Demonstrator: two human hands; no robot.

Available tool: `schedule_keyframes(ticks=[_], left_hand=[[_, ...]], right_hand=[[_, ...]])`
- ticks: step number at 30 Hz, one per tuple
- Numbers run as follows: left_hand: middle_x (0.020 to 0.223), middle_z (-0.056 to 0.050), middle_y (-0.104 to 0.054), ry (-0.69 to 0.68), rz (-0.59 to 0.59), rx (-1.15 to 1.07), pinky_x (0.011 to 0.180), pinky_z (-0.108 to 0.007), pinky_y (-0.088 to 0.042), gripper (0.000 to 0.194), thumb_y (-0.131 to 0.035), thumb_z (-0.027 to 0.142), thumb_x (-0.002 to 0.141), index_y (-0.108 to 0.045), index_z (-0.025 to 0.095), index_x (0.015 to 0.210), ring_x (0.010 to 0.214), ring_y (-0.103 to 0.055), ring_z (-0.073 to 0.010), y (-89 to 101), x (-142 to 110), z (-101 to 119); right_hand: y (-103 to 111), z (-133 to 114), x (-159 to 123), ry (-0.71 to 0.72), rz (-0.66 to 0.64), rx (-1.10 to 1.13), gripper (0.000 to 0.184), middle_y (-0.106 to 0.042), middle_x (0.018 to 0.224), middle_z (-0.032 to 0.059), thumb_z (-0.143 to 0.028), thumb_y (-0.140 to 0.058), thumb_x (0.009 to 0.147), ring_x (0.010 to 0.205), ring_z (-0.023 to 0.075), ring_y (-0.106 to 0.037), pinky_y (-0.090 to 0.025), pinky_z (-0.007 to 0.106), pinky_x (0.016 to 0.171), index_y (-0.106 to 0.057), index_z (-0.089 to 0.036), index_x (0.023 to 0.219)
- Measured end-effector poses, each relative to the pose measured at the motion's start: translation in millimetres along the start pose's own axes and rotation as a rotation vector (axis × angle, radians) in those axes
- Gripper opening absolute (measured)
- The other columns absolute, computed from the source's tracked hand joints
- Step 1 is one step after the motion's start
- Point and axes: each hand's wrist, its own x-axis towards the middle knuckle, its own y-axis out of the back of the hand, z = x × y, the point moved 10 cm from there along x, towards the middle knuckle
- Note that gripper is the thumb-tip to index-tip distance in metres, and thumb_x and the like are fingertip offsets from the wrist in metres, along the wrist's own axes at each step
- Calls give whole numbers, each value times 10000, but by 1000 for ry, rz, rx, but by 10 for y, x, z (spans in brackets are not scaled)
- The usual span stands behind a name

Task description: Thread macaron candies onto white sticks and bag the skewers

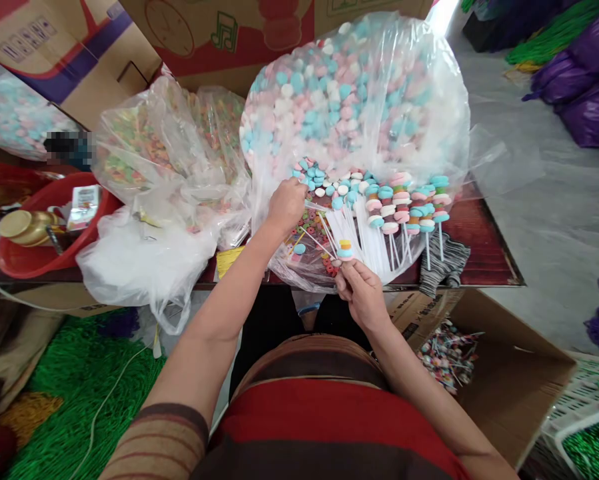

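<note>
My left hand (285, 203) is closed, its fingers reaching into loose pastel candy rings (324, 183) at the mouth of a big clear bag (359, 100) full of pink, blue and white rings. What it pinches is hidden. My right hand (362, 290) is closed on a white stick (346, 252) that carries a yellow and a blue ring at its top. Just beyond it lie several filled candy sticks (409, 207) in a row, and a heap of bare white sticks (364, 240).
A second clear bag of colourful rings (144, 147) and a white bag (129, 267) lie on the left of the dark red table (489, 240). A red basin (44, 253) sits far left. A cardboard box with finished candy sticks (446, 353) stands lower right.
</note>
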Motion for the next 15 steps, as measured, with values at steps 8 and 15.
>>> schedule_keyframes(ticks=[8, 15], left_hand=[[1467, -212, -575, 102, -100, 98, 979, -394, -507, 411, -566, 208, 964, -630, 104, 1357, 1234, -628, -345, -223, 463, -65], [1281, -172, -705, 65, -31, -47, 990, -358, -484, 318, -490, 143, 947, -766, 117, 1102, 1190, -652, -300, -159, 449, -171]], right_hand=[[11, 84, 3, -26, -8, -9, 418, -435, 525, -81, -596, -730, 849, 448, 50, -242, -139, 221, 428, -690, -181, 884], [26, 110, -6, -23, -17, -27, 440, -432, 534, -80, -624, -724, 848, 461, 56, -256, -150, 227, 437, -682, -187, 880]])
